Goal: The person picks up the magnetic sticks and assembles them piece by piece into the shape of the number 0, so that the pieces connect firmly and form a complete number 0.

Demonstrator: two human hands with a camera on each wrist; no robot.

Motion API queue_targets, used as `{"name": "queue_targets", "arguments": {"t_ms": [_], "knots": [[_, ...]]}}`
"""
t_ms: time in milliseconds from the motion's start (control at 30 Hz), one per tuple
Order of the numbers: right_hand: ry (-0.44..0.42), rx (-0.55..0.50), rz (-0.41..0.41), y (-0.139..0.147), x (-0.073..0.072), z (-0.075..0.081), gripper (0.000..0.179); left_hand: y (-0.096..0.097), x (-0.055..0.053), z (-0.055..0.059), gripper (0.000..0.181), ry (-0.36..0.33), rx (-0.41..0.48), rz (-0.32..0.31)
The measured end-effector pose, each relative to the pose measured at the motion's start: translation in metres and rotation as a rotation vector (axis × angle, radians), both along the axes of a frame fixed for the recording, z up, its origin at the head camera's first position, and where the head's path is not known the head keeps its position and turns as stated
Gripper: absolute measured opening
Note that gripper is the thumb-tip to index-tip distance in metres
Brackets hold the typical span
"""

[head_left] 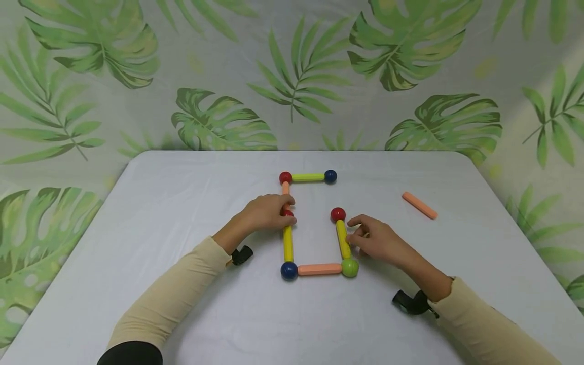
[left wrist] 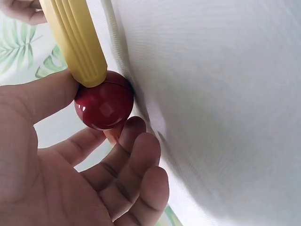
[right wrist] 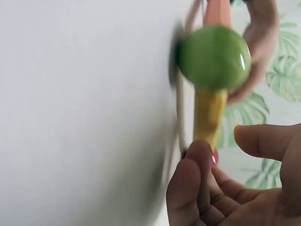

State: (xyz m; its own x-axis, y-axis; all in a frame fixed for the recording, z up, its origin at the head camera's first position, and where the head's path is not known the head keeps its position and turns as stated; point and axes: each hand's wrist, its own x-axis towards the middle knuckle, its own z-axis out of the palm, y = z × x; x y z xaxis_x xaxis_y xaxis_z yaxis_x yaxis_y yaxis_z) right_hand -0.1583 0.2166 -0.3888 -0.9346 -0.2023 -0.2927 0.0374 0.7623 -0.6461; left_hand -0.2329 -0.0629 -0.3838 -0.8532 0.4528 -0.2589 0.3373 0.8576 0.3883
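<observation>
A frame of coloured sticks and balls lies on the table. My left hand (head_left: 264, 212) grips the middle red ball (left wrist: 104, 106), its thumb at the joint with the left yellow stick (head_left: 288, 244) and its fingers by an orange stick (head_left: 286, 188). That yellow stick runs down to a blue ball (head_left: 289, 271). A lower orange stick (head_left: 319, 269) links it to a green ball (head_left: 350, 267). From there the right yellow stick (head_left: 343, 238) leans up to another red ball (head_left: 338, 215). Beside this stick is my right hand (head_left: 374, 237), fingertips close to it, thumb spread away.
At the top, a red ball (head_left: 285, 177) joins a yellow-green stick (head_left: 308, 178) ending in a second blue ball (head_left: 330, 176). A loose orange stick (head_left: 420, 205) lies at the right on the white tablecloth (head_left: 182, 203). Leaf-patterned cloth (head_left: 315, 76) hangs behind.
</observation>
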Motion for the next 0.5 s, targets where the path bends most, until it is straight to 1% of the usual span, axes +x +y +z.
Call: {"name": "queue_targets", "arguments": {"t_ms": [67, 100, 167, 200, 267, 300, 333, 400, 500], "knots": [[0.050, 0.036, 0.004, 0.011, -0.006, 0.007, 0.040, 0.000, 0.000, -0.001, 0.050, 0.003, 0.009, 0.006], [0.091, 0.058, 0.005, 0.018, -0.009, 0.010, 0.038, -0.001, 0.000, -0.001, 0.050, 0.003, 0.014, 0.011], [0.195, 0.102, -0.006, 0.036, -0.015, 0.017, 0.036, -0.002, -0.002, -0.002, 0.049, 0.004, 0.027, 0.017], [0.262, 0.133, -0.010, 0.044, -0.018, 0.020, 0.035, -0.003, -0.002, -0.002, 0.049, 0.005, 0.034, 0.019], [0.382, 0.207, -0.031, 0.063, -0.023, 0.024, 0.033, -0.005, -0.005, -0.003, 0.048, 0.003, 0.048, 0.022], [0.422, 0.248, -0.052, 0.071, -0.026, 0.025, 0.034, -0.006, -0.006, -0.003, 0.048, 0.001, 0.056, 0.022], [0.438, 0.293, -0.069, 0.079, -0.029, 0.026, 0.036, -0.007, -0.007, -0.003, 0.048, -0.002, 0.063, 0.023], [0.415, 0.384, -0.074, 0.094, -0.036, 0.026, 0.041, -0.008, -0.009, -0.003, 0.049, -0.013, 0.073, 0.023], [0.288, 0.460, -0.060, 0.113, -0.047, 0.024, 0.053, -0.008, -0.010, -0.003, 0.049, -0.036, 0.085, 0.026]]}}
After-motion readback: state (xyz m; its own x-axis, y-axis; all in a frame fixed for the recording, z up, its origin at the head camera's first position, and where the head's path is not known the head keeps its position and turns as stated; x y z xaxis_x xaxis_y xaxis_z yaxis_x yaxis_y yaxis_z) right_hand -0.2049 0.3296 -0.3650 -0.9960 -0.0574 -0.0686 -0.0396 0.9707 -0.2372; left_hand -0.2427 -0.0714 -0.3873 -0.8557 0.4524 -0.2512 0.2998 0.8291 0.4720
